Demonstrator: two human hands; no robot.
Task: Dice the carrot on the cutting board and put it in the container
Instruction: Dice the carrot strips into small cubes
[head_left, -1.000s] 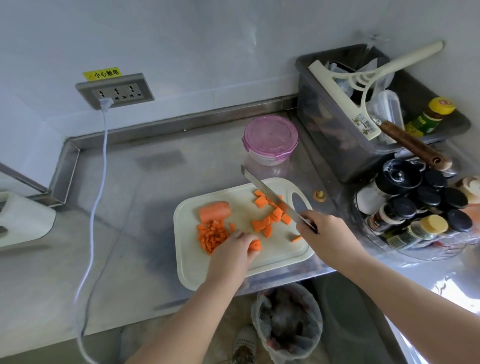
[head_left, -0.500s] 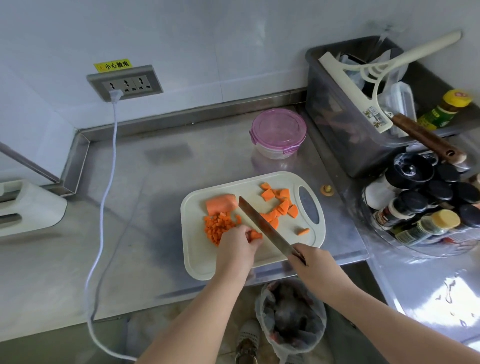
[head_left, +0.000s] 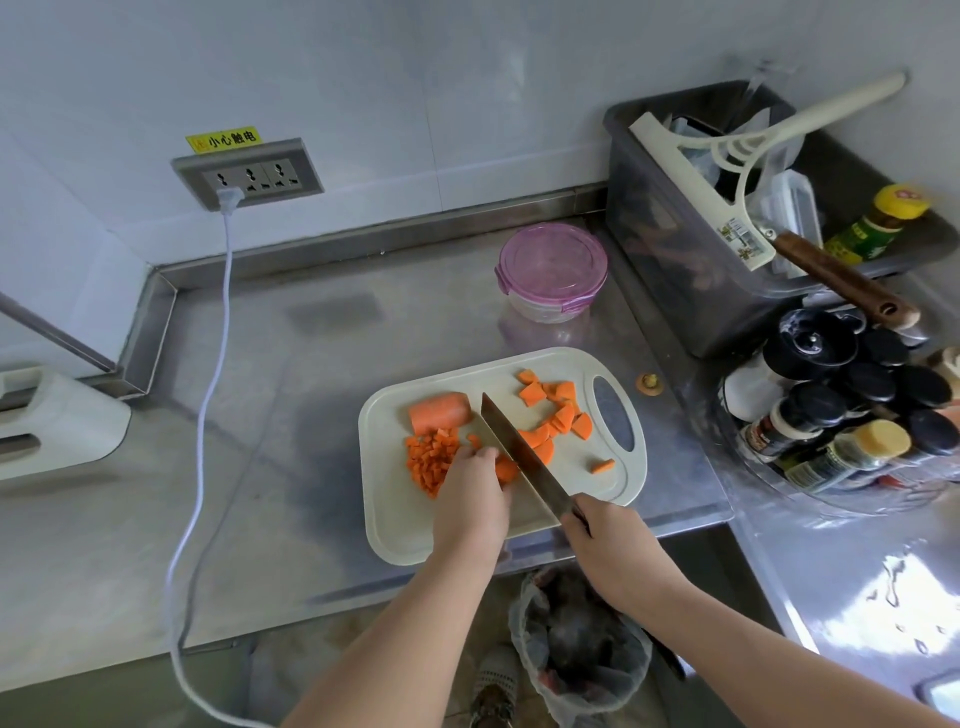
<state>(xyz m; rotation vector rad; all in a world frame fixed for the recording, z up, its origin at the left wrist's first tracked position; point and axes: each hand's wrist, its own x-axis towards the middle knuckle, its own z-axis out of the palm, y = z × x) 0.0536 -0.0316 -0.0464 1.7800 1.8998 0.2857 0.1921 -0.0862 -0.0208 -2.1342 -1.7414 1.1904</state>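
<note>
Orange is what I see first through the head camera: carrot all over the pale cutting board (head_left: 395, 519), which lies on the steel desk (head_left: 260, 415) near its front edge. At the board's far left sits one big carrot chunk (head_left: 439, 413), round and not cut up. Just in front of it is a heap of tiny cubes (head_left: 428, 462), small and bright, piled close together. On the right side of the board, near the handle hole, lie thicker flat slices (head_left: 563, 415), some shaped like half moons. One little bit (head_left: 602, 466) lies alone, nearer to me.

My left grip (head_left: 470, 512) is curled down over a carrot piece (head_left: 505, 470) in the middle of the board, holding it in place right beside the cubes. My right grip (head_left: 610, 551) is wrapped tight round the handle of the knife (head_left: 519, 457). The blade runs slanted across the board, away from me and to the left, right against the held piece and just beside my left fingers.

The container (head_left: 553, 270) stands on the desk behind the board, apart from it. It is round and see-through, with a pink lid clipped on. I cannot tell if anything is inside.

A small carrot end (head_left: 648, 383) lies on the desk just past the board's right edge.
</note>
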